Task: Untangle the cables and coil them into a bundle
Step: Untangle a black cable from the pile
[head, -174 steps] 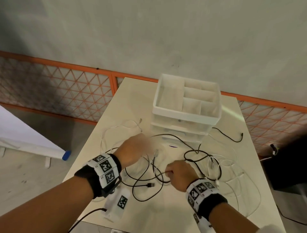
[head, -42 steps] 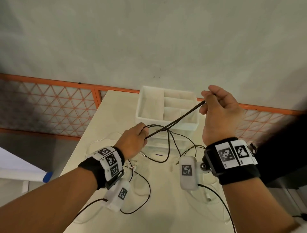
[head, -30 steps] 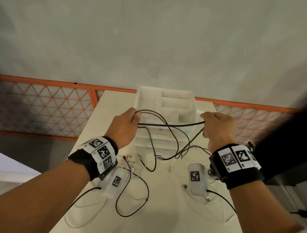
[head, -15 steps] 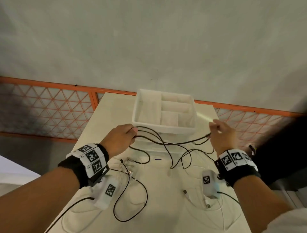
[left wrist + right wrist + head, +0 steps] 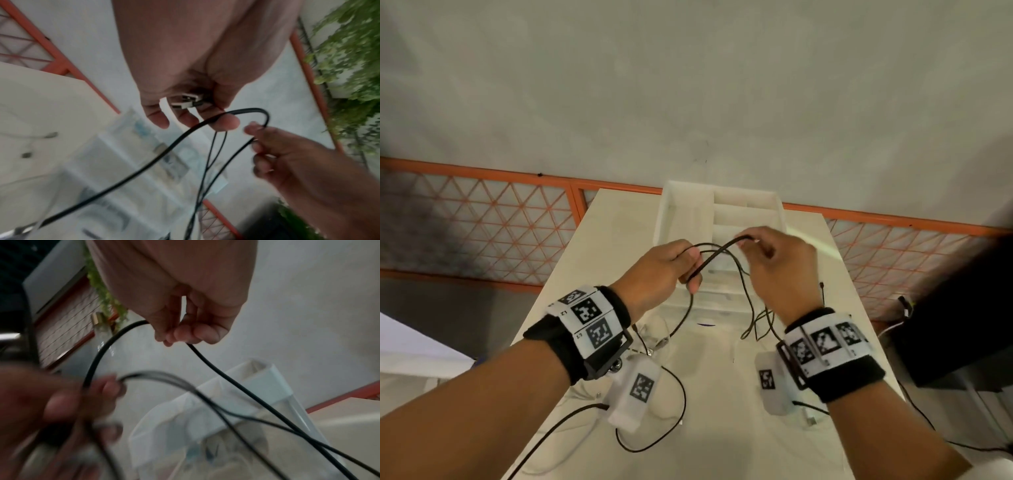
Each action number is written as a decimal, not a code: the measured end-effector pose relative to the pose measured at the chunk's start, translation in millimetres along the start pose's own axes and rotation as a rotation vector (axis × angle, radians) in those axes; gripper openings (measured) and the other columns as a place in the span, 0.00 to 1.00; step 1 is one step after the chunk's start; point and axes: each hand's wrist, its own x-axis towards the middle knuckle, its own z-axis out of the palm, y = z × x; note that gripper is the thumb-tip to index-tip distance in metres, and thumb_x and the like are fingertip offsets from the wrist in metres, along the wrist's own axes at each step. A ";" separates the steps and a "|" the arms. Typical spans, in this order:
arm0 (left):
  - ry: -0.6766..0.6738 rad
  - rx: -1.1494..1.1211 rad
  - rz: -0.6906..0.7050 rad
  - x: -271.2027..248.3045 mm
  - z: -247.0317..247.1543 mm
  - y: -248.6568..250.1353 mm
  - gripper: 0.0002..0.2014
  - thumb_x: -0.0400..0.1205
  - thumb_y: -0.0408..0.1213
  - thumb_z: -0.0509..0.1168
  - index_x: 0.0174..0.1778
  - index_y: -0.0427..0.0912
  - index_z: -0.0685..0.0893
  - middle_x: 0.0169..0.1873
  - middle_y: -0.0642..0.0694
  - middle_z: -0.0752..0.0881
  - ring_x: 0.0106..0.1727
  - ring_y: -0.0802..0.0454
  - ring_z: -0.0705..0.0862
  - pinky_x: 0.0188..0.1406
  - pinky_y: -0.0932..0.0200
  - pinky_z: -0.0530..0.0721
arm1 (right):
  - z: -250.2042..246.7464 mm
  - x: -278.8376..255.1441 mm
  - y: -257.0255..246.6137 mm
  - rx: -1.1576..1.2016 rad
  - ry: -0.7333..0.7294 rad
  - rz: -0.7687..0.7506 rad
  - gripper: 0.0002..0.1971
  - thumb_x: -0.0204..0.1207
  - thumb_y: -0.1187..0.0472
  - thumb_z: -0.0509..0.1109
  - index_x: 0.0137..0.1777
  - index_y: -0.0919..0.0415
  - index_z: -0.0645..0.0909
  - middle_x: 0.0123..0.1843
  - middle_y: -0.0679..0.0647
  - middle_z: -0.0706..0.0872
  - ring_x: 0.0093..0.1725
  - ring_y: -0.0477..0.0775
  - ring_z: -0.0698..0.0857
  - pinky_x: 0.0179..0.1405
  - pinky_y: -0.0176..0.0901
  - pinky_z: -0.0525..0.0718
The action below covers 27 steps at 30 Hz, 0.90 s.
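Note:
I hold a black cable point(image 5: 713, 258) above the table, in front of the white organizer. My left hand point(image 5: 688, 263) grips gathered strands of it, with two USB plugs point(image 5: 187, 100) tucked in the palm. My right hand point(image 5: 750, 243) pinches a bend of the same cable point(image 5: 96, 357) close beside the left fingers. A short stretch of cable point(image 5: 144, 168) arches between the hands. Thin black loops point(image 5: 748, 308) hang from them down to the table. Faint white cables point(image 5: 659, 337) lie on the table under my left wrist.
A white compartment organizer point(image 5: 666, 219) on clear drawers stands at the table's far end. A black cable loop point(image 5: 678, 411) lies on the near table. An orange mesh fence point(image 5: 482, 222) and a grey wall are behind. A dark object point(image 5: 945, 325) sits off the right edge.
My hands were spread wide with the black cable stretched between them. They have come together, folding that stretch into a short arch, and the hanging loops have drawn in.

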 end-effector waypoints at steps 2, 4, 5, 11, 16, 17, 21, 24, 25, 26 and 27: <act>-0.002 -0.022 -0.039 -5.6 -0.2 -15.1 0.15 0.91 0.39 0.52 0.40 0.43 0.78 0.26 0.52 0.82 0.30 0.64 0.76 0.37 0.68 0.72 | -16.6 9.1 2.7 0.065 0.061 0.084 0.07 0.81 0.61 0.72 0.47 0.48 0.91 0.29 0.40 0.85 0.24 0.37 0.79 0.25 0.23 0.72; 0.008 -0.071 -0.090 -10.3 0.0 -30.6 0.16 0.91 0.41 0.52 0.39 0.45 0.77 0.25 0.55 0.79 0.33 0.60 0.75 0.42 0.61 0.69 | -28.5 17.1 4.4 0.100 0.149 0.130 0.08 0.82 0.59 0.71 0.48 0.45 0.89 0.32 0.44 0.88 0.25 0.39 0.80 0.27 0.25 0.74; 0.012 -0.092 -0.116 -12.3 -1.0 -37.4 0.15 0.91 0.42 0.52 0.40 0.45 0.77 0.25 0.55 0.77 0.35 0.58 0.75 0.44 0.58 0.69 | -32.7 20.7 5.6 0.120 0.194 0.148 0.07 0.82 0.57 0.70 0.49 0.46 0.90 0.33 0.45 0.89 0.28 0.40 0.82 0.31 0.29 0.78; 0.019 -0.218 -0.249 -24.3 -15.8 -63.8 0.15 0.91 0.44 0.53 0.47 0.42 0.81 0.29 0.48 0.72 0.39 0.49 0.81 0.41 0.50 0.78 | -51.2 33.7 25.4 0.128 0.209 0.309 0.11 0.80 0.60 0.67 0.43 0.42 0.84 0.42 0.47 0.93 0.34 0.48 0.91 0.35 0.43 0.82; 0.014 -0.293 -0.277 -29.0 -23.8 -57.7 0.14 0.90 0.45 0.55 0.49 0.45 0.83 0.31 0.49 0.70 0.32 0.53 0.73 0.33 0.54 0.80 | -58.7 26.7 35.0 0.125 0.229 0.156 0.13 0.80 0.67 0.66 0.49 0.47 0.84 0.45 0.45 0.91 0.36 0.45 0.89 0.45 0.50 0.88; 0.045 -0.299 -0.261 -27.9 -25.7 -53.5 0.13 0.90 0.45 0.55 0.48 0.45 0.83 0.31 0.49 0.69 0.31 0.53 0.71 0.28 0.58 0.76 | -57.0 20.2 37.3 0.092 0.209 0.147 0.12 0.81 0.65 0.67 0.50 0.45 0.84 0.42 0.49 0.91 0.34 0.48 0.87 0.42 0.48 0.87; 0.191 -0.186 -0.165 -22.7 -33.3 -36.9 0.14 0.91 0.39 0.55 0.45 0.41 0.82 0.30 0.48 0.69 0.24 0.56 0.66 0.16 0.67 0.60 | -40.9 -20.9 74.5 -0.331 -0.175 0.388 0.16 0.77 0.67 0.67 0.57 0.46 0.85 0.50 0.51 0.90 0.47 0.52 0.87 0.47 0.41 0.81; 0.199 -0.063 -0.099 -22.0 -32.4 -21.0 0.15 0.90 0.37 0.55 0.45 0.34 0.83 0.30 0.44 0.72 0.23 0.54 0.67 0.13 0.70 0.63 | -32.1 -41.4 75.2 -0.397 -0.470 0.504 0.29 0.74 0.62 0.70 0.74 0.42 0.76 0.50 0.50 0.89 0.51 0.53 0.86 0.53 0.46 0.85; 0.177 -0.024 -0.080 -21.5 -29.3 -16.1 0.15 0.90 0.37 0.55 0.43 0.33 0.82 0.30 0.43 0.72 0.24 0.54 0.67 0.14 0.72 0.65 | -29.3 -42.9 65.2 -0.262 -0.493 0.448 0.34 0.73 0.61 0.74 0.78 0.40 0.71 0.45 0.49 0.87 0.45 0.48 0.85 0.46 0.41 0.83; 0.140 0.017 -0.065 -21.2 -24.5 -11.1 0.16 0.90 0.38 0.56 0.41 0.35 0.81 0.29 0.44 0.73 0.24 0.55 0.68 0.15 0.72 0.66 | -24.7 -43.8 51.8 -0.128 -0.509 0.382 0.38 0.72 0.58 0.78 0.79 0.35 0.67 0.40 0.48 0.85 0.39 0.46 0.83 0.41 0.37 0.80; 0.088 0.059 -0.047 -21.7 -18.7 -6.2 0.16 0.89 0.40 0.57 0.38 0.38 0.80 0.27 0.48 0.73 0.23 0.56 0.69 0.17 0.71 0.68 | -18.3 -44.1 39.2 -0.035 -0.527 0.316 0.40 0.71 0.54 0.81 0.79 0.31 0.65 0.35 0.46 0.83 0.35 0.44 0.82 0.39 0.35 0.79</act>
